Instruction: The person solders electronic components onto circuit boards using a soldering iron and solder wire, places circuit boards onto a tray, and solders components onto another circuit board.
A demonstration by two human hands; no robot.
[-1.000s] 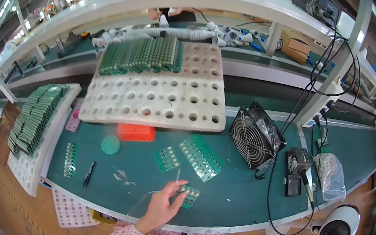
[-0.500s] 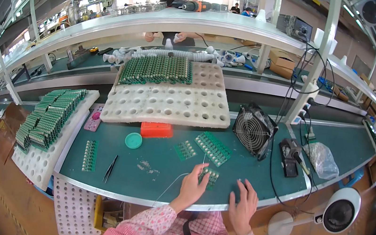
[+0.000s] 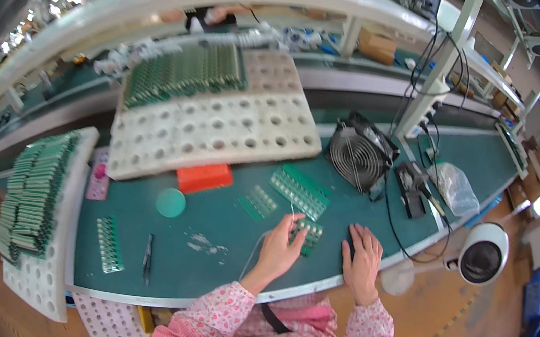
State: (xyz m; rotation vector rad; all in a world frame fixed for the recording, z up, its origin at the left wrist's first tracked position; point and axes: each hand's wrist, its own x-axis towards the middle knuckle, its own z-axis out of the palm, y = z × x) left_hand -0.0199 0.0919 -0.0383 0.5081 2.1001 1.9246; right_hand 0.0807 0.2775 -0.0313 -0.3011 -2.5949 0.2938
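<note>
Thumb and forefinger of my left hand [image 3: 278, 250] pinch a thin silvery solder wire [image 3: 291, 207], whose tail loops down beside my wrist. The same fingertips are at the left side of a small green circuit board [image 3: 309, 236], hiding part of it. My right hand [image 3: 363, 257] lies flat and open near the bench's front edge, holding nothing. Just beyond the small board are a larger circuit board [image 3: 300, 191] and another small board [image 3: 258, 203]. Off to the left, a narrow board strip [image 3: 110, 245] lies beside dark tweezers [image 3: 147, 259].
White foam trays [image 3: 221, 124] [image 3: 35, 291] bear many stacked boards. Around the bench are a red box [image 3: 204, 178], round green lid [image 3: 171, 202], black fan [image 3: 357, 154], soldering iron stand [image 3: 412, 187] with cables, plastic bag [image 3: 456, 188] and white lamp-like device [image 3: 484, 253]. Another person's hands show behind the shelf.
The whole view has tilted and shifted, smearing the background. My right hand's fingers have come closer together and lie flatter. My left hand keeps its pinch beside the small board.
</note>
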